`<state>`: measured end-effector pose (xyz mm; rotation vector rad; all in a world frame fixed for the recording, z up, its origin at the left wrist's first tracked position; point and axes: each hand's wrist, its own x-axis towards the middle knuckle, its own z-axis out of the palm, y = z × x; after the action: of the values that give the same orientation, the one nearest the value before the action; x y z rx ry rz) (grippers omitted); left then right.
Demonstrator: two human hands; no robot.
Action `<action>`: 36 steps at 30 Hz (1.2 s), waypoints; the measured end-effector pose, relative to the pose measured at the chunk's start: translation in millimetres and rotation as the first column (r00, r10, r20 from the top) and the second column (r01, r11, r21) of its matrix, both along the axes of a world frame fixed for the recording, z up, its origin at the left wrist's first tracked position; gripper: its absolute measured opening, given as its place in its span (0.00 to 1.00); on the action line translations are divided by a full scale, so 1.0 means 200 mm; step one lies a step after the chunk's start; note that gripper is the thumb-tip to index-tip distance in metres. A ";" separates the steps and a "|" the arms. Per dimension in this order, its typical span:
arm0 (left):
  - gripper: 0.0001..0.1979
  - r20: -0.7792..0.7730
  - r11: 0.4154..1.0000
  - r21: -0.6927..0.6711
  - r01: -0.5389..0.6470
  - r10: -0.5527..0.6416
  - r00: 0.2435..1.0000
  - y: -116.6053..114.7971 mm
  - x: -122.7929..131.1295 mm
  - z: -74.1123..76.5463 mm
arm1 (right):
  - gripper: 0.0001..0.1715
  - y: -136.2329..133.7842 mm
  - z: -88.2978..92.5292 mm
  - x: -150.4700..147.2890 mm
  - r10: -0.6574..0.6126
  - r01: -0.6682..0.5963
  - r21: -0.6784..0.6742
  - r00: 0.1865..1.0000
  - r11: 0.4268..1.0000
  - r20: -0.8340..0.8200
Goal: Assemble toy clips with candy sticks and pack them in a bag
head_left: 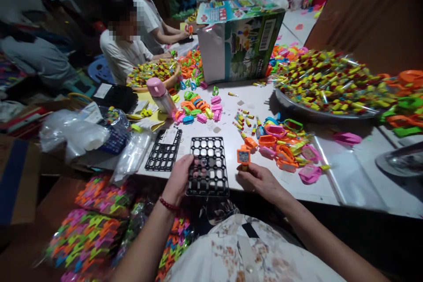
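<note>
My left hand (180,178) grips the left edge of a black plastic grid tray (208,167) that lies on the white table (346,185) near its front edge. My right hand (259,178) is closed on a small orange toy piece (243,157) just right of the tray. A second black grid tray (164,150) lies further left. Loose orange, pink and green plastic toy pieces (284,147) are scattered to the right of my right hand.
A metal tray heaped with small yellow-green sticks (330,81) stands at the right. A printed cardboard box (239,39), a pink bottle (161,94) and more coloured pieces (198,110) lie beyond. Two people sit at the far left. Bagged finished pieces (86,233) lie below the table.
</note>
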<state>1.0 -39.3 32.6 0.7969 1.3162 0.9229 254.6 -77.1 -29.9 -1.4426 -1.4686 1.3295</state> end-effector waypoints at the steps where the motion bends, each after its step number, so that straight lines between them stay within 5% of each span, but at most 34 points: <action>1: 0.24 0.063 0.999 -0.038 0.011 -0.008 0.998 -0.03 0.03 -0.05 | 0.17 0.00 0.00 0.01 -0.017 0.017 -0.007 1.000 1.000 -0.002; 7: 0.24 0.034 1.000 -0.018 0.026 -0.025 0.999 -0.09 0.14 -0.23 | 0.15 0.01 0.00 0.05 -0.074 0.074 -0.008 0.997 0.997 0.004; 13: 0.15 -0.352 0.999 -0.020 0.048 -0.052 0.934 -0.07 0.15 -0.24 | 0.15 0.03 0.01 0.04 -0.072 0.072 0.001 0.997 0.997 0.011; 15: 0.14 -0.619 0.990 -0.025 0.139 -0.124 0.776 -0.07 0.15 -0.21 | 0.15 0.04 0.02 0.03 -0.085 0.084 0.010 0.996 0.996 0.018; 19: 0.18 -0.943 0.923 -0.194 0.332 -0.268 0.196 -0.08 0.18 -0.10 | 0.16 0.10 0.04 -0.02 -0.087 0.087 -0.005 0.996 0.996 -0.010; 21: 0.19 -0.959 0.906 -0.216 0.363 -0.267 0.096 -0.09 0.19 -0.06 | 0.17 0.13 0.05 -0.04 -0.075 0.075 0.002 0.997 0.997 -0.018; 23: 0.18 -0.975 0.907 -0.132 0.400 -0.191 0.112 -0.10 0.19 -0.06 | 0.17 0.16 0.04 -0.06 -0.061 0.062 0.015 0.998 0.998 -0.024; 25: 0.14 -0.977 0.873 0.044 0.485 -0.064 0.205 -0.10 0.17 -0.09 | 0.17 0.19 0.04 -0.08 -0.051 0.051 0.010 0.998 0.999 -0.042; 30: 0.07 -0.862 0.609 0.443 0.658 0.089 0.499 -0.10 0.13 -0.28 | 0.18 0.29 0.00 -0.17 -0.083 0.086 0.009 0.982 0.996 -0.170; 36: 0.08 -0.837 0.628 0.499 0.597 0.172 0.520 -0.11 0.23 -0.38 | 0.18 0.45 -0.03 -0.34 -0.083 0.094 0.078 0.988 0.992 -0.134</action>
<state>46.2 -62.3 -42.4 2.3037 1.5236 0.8582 186.7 12.0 -35.3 -1.3260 -1.3444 1.2673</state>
